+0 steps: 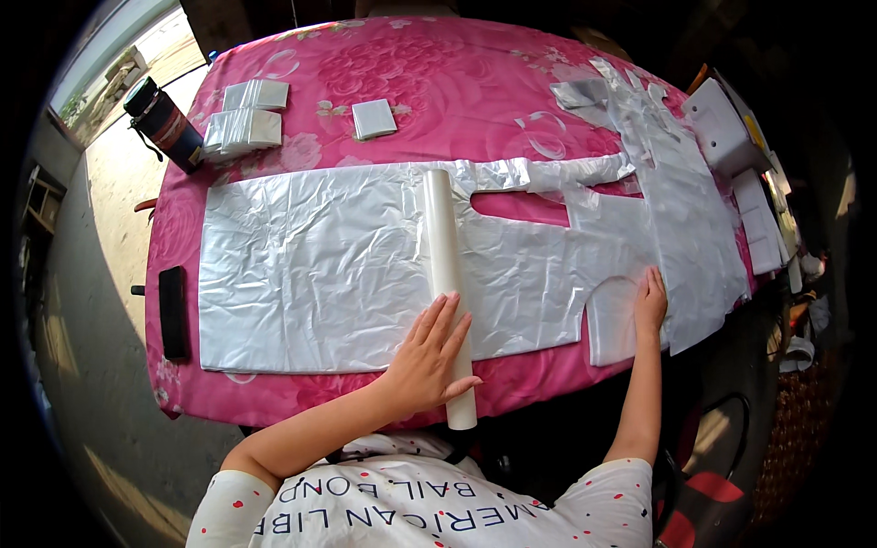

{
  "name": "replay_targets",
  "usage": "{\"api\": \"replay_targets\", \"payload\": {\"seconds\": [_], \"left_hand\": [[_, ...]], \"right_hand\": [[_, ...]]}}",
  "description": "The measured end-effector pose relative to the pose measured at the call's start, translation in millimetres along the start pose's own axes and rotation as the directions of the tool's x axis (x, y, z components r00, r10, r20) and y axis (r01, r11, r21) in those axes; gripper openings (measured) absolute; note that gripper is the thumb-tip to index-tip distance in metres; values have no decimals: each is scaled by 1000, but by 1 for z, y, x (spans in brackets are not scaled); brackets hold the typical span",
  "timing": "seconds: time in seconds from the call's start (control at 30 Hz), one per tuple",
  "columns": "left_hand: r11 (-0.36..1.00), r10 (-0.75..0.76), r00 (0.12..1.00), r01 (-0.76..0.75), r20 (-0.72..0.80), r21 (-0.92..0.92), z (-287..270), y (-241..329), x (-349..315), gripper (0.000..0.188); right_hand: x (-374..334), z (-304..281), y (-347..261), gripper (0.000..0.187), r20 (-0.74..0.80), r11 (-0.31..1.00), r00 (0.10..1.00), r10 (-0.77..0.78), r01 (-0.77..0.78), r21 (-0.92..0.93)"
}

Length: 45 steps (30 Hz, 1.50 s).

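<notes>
White cloth right down at the bottom of the frame: it's the person's shirt [384,507], flecked with red and printed with dark lettering. Up from it, lower centre, comes the left hand [427,356], palm down on a pale tube [440,237], fingers fanned apart, thumb out wide to the right. That tube lies nearly upright in the frame, near end poking past the edge of the pink, flower-patterned counter [525,384]. Over right of centre, the right hand [650,303] is down on white plastic sheeting [320,265], fingers close together; whether they pinch the film, we cannot tell. And what a spread of sheeting! It runs from the left of the frame across to the right, creased all over, passing under the tube, with a long opening right of centre where pink shows through. At the left end of the counter, a black block [172,313]. Upper right, some white boxes [717,123] by the edge. Farther off, upper left, folded packets [242,131] sit beside a dark bottle [166,126]; one lone packet [373,119] lies at upper centre. Beyond, top left, a sunlit doorway [169,50].
</notes>
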<state>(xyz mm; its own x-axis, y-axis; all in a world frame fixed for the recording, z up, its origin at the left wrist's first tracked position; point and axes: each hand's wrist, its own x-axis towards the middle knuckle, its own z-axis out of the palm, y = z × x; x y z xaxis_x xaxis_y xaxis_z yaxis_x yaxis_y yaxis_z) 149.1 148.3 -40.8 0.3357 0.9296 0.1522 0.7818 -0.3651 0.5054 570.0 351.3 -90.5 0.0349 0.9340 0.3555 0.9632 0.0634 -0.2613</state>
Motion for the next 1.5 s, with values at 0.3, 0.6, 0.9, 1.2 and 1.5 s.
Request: {"api": "replay_targets", "payload": {"seconds": [0.3, 0.6, 0.9, 1.2, 1.5], "left_hand": [[1000, -18, 1000, 18, -21, 11, 7, 10, 10, 73], [-65, -336, 852, 403, 400, -913, -39, 2, 13, 39], [139, -657, 640, 623, 398, -770, -120, -140, -96, 18], [197, -714, 562, 733, 417, -651, -159, -200, -109, 18], [936, -276, 915, 325, -294, 133, -139, -115, -47, 26]], "right_hand": [[-15, -48, -111, 14, -123, 986, 992, -7, 27, 164], [-136, -75, -313, 24, 128, 541, 670, -731, 455, 707], [-182, -90, -301, 48, 209, 904, 903, -375, 306, 300], [-187, -74, -281, 43, 656, 948, 737, -161, -71, 312], [-183, -74, -277, 41, 677, 943, 712, -189, -60, 326]]}}
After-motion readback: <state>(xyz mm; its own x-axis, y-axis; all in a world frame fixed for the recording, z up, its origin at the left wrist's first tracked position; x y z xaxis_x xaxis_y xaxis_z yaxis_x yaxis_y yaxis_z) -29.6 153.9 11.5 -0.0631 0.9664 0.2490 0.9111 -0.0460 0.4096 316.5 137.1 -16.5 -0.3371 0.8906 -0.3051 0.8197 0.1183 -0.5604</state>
